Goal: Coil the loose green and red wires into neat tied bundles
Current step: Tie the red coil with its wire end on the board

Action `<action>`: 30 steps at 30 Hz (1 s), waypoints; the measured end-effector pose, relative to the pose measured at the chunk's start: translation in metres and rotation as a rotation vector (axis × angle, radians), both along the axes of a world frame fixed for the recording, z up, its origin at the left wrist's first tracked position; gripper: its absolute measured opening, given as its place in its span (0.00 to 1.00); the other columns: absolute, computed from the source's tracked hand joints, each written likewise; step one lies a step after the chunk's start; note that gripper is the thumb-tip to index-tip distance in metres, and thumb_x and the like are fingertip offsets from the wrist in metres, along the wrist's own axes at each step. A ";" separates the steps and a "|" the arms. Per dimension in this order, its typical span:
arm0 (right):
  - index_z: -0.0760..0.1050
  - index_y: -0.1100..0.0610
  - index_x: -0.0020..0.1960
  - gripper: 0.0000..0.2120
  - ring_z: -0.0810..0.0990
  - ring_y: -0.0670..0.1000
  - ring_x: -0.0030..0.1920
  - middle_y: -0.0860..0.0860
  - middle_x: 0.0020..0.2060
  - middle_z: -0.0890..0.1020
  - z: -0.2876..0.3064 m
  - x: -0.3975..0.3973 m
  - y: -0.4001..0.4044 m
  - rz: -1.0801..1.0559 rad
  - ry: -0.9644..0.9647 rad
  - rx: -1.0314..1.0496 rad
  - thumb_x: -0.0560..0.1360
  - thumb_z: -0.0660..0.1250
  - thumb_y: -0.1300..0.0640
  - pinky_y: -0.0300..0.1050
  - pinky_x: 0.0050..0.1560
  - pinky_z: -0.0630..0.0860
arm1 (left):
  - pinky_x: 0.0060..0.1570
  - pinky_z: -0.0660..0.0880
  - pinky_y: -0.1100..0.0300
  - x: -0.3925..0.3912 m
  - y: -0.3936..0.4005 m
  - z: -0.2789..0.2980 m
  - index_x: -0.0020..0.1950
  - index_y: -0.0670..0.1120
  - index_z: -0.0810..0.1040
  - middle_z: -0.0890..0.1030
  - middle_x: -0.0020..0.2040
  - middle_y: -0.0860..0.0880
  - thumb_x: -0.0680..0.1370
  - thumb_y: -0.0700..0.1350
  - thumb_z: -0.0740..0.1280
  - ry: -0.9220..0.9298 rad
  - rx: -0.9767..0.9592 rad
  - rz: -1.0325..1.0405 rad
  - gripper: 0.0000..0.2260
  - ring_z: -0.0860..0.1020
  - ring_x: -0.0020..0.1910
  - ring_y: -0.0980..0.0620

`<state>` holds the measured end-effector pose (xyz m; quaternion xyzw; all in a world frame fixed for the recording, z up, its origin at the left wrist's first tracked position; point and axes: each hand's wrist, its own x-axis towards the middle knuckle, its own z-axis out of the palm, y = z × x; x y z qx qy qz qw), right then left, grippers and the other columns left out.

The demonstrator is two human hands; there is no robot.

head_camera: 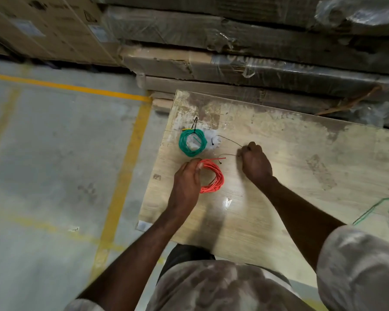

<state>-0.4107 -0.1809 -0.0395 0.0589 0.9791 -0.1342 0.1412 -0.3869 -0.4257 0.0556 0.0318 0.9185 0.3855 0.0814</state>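
Legible text: none. Pale labels point(26, 28) on the stacked cardboard cartons point(54, 30) are too blurred to read. Faint script under the plastic wrap of a flat package point(279, 66) cannot be made out.

the left hand point(187, 179) hides the red coil's point(213, 176) left side; loose green wire point(377, 209) runs off-frame right.
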 end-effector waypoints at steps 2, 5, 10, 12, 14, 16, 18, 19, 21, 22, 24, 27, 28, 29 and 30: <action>0.78 0.64 0.54 0.08 0.79 0.65 0.51 0.62 0.51 0.81 0.025 0.015 0.003 -0.066 0.024 -0.036 0.82 0.61 0.64 0.59 0.45 0.80 | 0.57 0.73 0.63 0.001 0.005 0.003 0.67 0.43 0.82 0.85 0.59 0.45 0.89 0.46 0.61 0.009 -0.004 0.003 0.13 0.82 0.57 0.48; 0.77 0.54 0.45 0.06 0.81 0.55 0.42 0.51 0.39 0.83 0.076 0.052 0.012 -0.292 0.032 -0.245 0.81 0.66 0.56 0.52 0.40 0.79 | 0.58 0.72 0.63 0.004 0.017 0.010 0.68 0.43 0.82 0.85 0.60 0.44 0.89 0.46 0.61 0.018 -0.017 0.006 0.13 0.82 0.58 0.47; 0.80 0.50 0.39 0.07 0.81 0.45 0.34 0.44 0.33 0.83 0.170 0.123 0.021 -0.508 0.085 -0.556 0.75 0.72 0.58 0.36 0.36 0.73 | 0.60 0.77 0.54 0.015 0.045 0.016 0.69 0.44 0.81 0.84 0.62 0.43 0.89 0.43 0.61 0.021 -0.036 -0.015 0.13 0.82 0.60 0.43; 0.81 0.50 0.37 0.06 0.80 0.44 0.33 0.44 0.31 0.82 0.187 0.142 0.019 -0.529 0.066 -0.593 0.72 0.73 0.57 0.34 0.34 0.70 | 0.60 0.76 0.52 0.022 0.061 0.021 0.70 0.43 0.81 0.84 0.62 0.42 0.88 0.41 0.62 0.034 -0.045 -0.037 0.13 0.82 0.60 0.40; 0.81 0.49 0.37 0.06 0.80 0.45 0.33 0.44 0.31 0.82 0.190 0.155 0.019 -0.539 0.067 -0.559 0.72 0.73 0.56 0.38 0.35 0.73 | 0.59 0.73 0.56 0.033 0.080 0.028 0.71 0.42 0.80 0.83 0.62 0.41 0.87 0.38 0.63 0.049 -0.052 -0.052 0.13 0.82 0.60 0.40; 0.80 0.49 0.40 0.04 0.81 0.47 0.34 0.45 0.32 0.83 0.188 0.163 0.021 -0.524 0.093 -0.465 0.73 0.72 0.55 0.47 0.37 0.78 | 0.58 0.72 0.58 0.046 0.098 0.039 0.72 0.42 0.79 0.83 0.63 0.41 0.87 0.36 0.62 0.070 -0.045 -0.069 0.15 0.82 0.60 0.40; 0.78 0.51 0.42 0.03 0.82 0.55 0.37 0.48 0.35 0.84 0.187 0.168 0.025 -0.460 0.149 -0.361 0.75 0.71 0.55 0.52 0.37 0.79 | 0.57 0.72 0.60 0.062 0.114 0.049 0.73 0.43 0.78 0.82 0.63 0.42 0.87 0.36 0.62 0.102 -0.027 -0.084 0.15 0.82 0.60 0.41; 0.78 0.52 0.43 0.04 0.82 0.58 0.37 0.50 0.35 0.84 0.186 0.171 0.026 -0.424 0.178 -0.313 0.75 0.70 0.55 0.53 0.36 0.78 | 0.55 0.72 0.60 0.070 0.122 0.054 0.73 0.43 0.78 0.81 0.62 0.42 0.87 0.36 0.62 0.119 -0.016 -0.094 0.15 0.82 0.59 0.41; 0.77 0.53 0.43 0.05 0.81 0.61 0.37 0.52 0.34 0.84 0.188 0.176 0.031 -0.414 0.185 -0.282 0.76 0.70 0.54 0.54 0.34 0.77 | 0.53 0.73 0.61 0.086 0.138 0.062 0.73 0.42 0.78 0.82 0.61 0.42 0.87 0.38 0.61 0.156 -0.008 -0.115 0.15 0.83 0.58 0.41; 0.77 0.53 0.43 0.06 0.81 0.60 0.37 0.51 0.34 0.84 0.190 0.179 0.034 -0.442 0.168 -0.315 0.76 0.70 0.52 0.53 0.34 0.78 | 0.52 0.73 0.63 0.094 0.146 0.067 0.73 0.42 0.78 0.82 0.60 0.42 0.87 0.40 0.60 0.171 -0.002 -0.123 0.15 0.83 0.57 0.42; 0.80 0.54 0.41 0.07 0.82 0.54 0.34 0.51 0.32 0.85 0.195 0.183 0.040 -0.598 0.124 -0.573 0.75 0.71 0.52 0.50 0.34 0.79 | 0.52 0.71 0.67 0.109 0.159 0.071 0.73 0.42 0.78 0.82 0.60 0.43 0.87 0.42 0.59 0.212 0.036 -0.129 0.16 0.83 0.57 0.43; 0.84 0.68 0.45 0.08 0.81 0.54 0.32 0.62 0.34 0.85 0.207 0.193 0.052 -0.921 0.041 -1.228 0.80 0.70 0.65 0.47 0.35 0.82 | 0.54 0.72 0.72 0.129 0.174 0.076 0.75 0.42 0.77 0.82 0.62 0.44 0.88 0.37 0.60 0.235 0.115 -0.089 0.16 0.82 0.59 0.49; 0.83 0.73 0.48 0.08 0.81 0.55 0.34 0.65 0.35 0.84 0.211 0.198 0.056 -0.962 0.023 -1.386 0.81 0.69 0.67 0.45 0.36 0.82 | 0.55 0.72 0.75 0.135 0.178 0.078 0.75 0.43 0.77 0.82 0.63 0.45 0.89 0.38 0.59 0.242 0.145 -0.072 0.16 0.81 0.60 0.51; 0.82 0.75 0.50 0.09 0.80 0.54 0.35 0.65 0.36 0.83 0.214 0.204 0.060 -0.967 0.021 -1.469 0.82 0.69 0.67 0.45 0.38 0.82 | 0.56 0.72 0.76 0.139 0.182 0.080 0.75 0.43 0.78 0.82 0.63 0.46 0.89 0.40 0.58 0.250 0.175 -0.054 0.16 0.81 0.61 0.53; 0.81 0.75 0.52 0.08 0.80 0.54 0.35 0.63 0.37 0.83 0.216 0.210 0.064 -0.953 0.037 -1.509 0.82 0.69 0.68 0.44 0.38 0.82 | 0.57 0.72 0.76 0.142 0.186 0.083 0.75 0.44 0.78 0.83 0.64 0.46 0.90 0.42 0.57 0.260 0.207 -0.037 0.16 0.81 0.62 0.53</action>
